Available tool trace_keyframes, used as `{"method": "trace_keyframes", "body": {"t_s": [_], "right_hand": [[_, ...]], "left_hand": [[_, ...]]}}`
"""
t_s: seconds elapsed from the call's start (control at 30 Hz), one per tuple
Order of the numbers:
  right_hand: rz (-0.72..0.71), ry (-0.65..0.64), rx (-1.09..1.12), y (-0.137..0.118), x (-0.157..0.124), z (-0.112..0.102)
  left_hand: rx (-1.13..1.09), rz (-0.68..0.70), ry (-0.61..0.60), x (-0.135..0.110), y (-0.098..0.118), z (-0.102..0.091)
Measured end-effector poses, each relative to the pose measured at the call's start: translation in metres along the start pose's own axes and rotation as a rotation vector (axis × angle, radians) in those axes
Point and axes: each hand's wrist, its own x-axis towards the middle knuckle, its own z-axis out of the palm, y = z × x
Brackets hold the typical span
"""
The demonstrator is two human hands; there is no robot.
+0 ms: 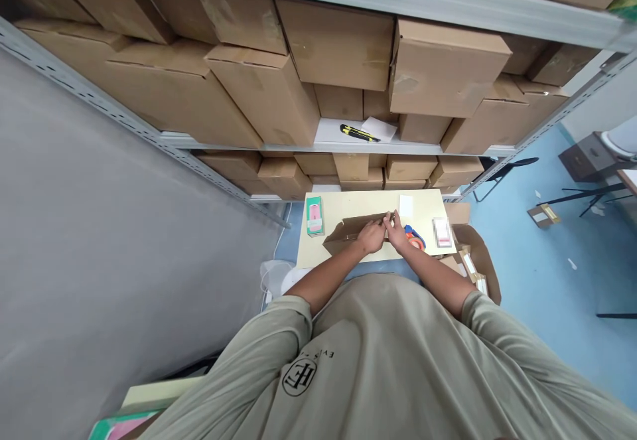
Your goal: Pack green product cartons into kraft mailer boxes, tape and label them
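A flat, partly folded brown cardboard box [348, 229] lies on a small pale yellow table [343, 206]. My left hand [372, 235] rests on its right part with the fingers curled over the cardboard. My right hand [397, 229] meets it at the same spot, fingers pinched on the box's edge. An orange and blue tape dispenser [415, 237] lies just right of my right hand.
A green-edged packet with a pink item [314, 216] lies at the table's left, a white slip [406, 205] and a pink-and-white packet [442, 232] at its right. An open carton [472, 261] stands right of the table. Shelves of brown boxes [279, 88] rise behind, with a yellow utility knife [357, 133].
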Motion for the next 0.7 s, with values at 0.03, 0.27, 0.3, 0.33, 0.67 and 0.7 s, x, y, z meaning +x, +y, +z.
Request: {"method": "trace_keyframes", "body": {"t_s": [0.03, 0.27, 0.3, 0.33, 0.67, 0.7], "right_hand": [[0.008, 0.017, -0.014, 0.000, 0.000, 0.002], [0.028, 0.065, -0.148, 0.005, 0.003, 0.005], [0.036, 0.064, -0.177, 0.007, 0.002, 0.002], [0.055, 0.061, -0.206, 0.009, 0.002, 0.000], [-0.008, 0.077, -0.213, 0.027, -0.020, -0.037], [-0.016, 0.069, -0.211, 0.027, -0.021, -0.038]], "left_hand": [[-0.008, 0.041, -0.007, -0.001, -0.004, 0.000], [-0.040, 0.127, -0.163, -0.023, -0.031, -0.006], [-0.044, 0.109, -0.138, -0.029, -0.035, -0.008], [-0.042, 0.083, -0.099, -0.036, -0.041, -0.010], [-0.125, -0.116, 0.213, -0.091, -0.092, -0.009], [-0.141, -0.116, 0.220, -0.090, -0.091, -0.006]]}}
